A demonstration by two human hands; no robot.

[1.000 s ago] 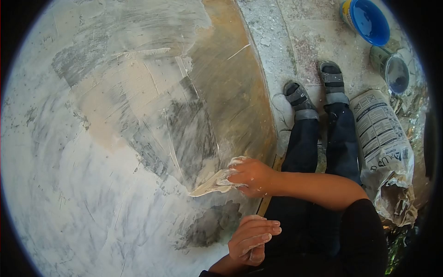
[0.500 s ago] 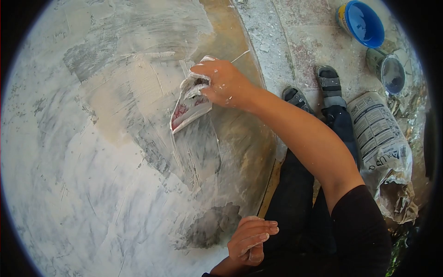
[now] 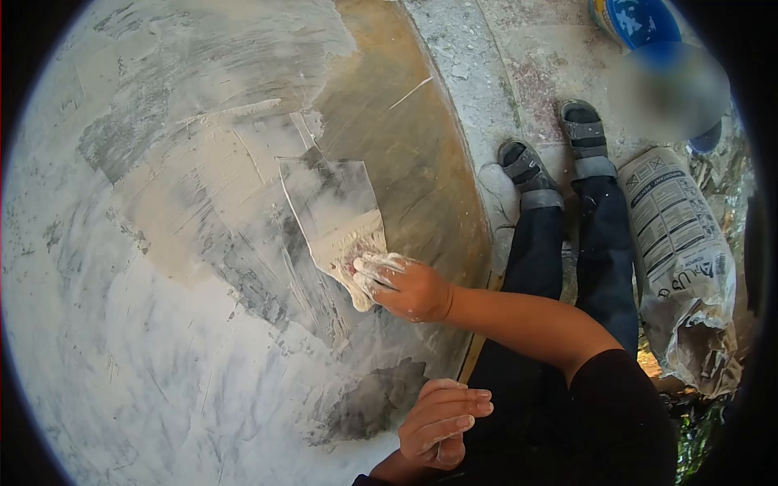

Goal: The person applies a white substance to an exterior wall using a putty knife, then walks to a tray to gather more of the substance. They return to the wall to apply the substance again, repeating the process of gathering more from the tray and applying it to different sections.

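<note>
The right hand is closed firmly around a putty-covered spreader, which lies against the plastered surface, around the middle of the scene. To its right runs a bare brown band, narrowing toward the near side, before the surface's curved right edge. The widest open room is left of the spreader, across pale, streaked plaster; a grey smeared strip extends on its far side. The left hand is loosely curled near the surface's near right edge, well apart from the spreader; I cannot tell whether anything is inside it. Beyond the right edge, the sandals stand on the floor, left of a paper bag, with a blue bucket at the far right
</note>
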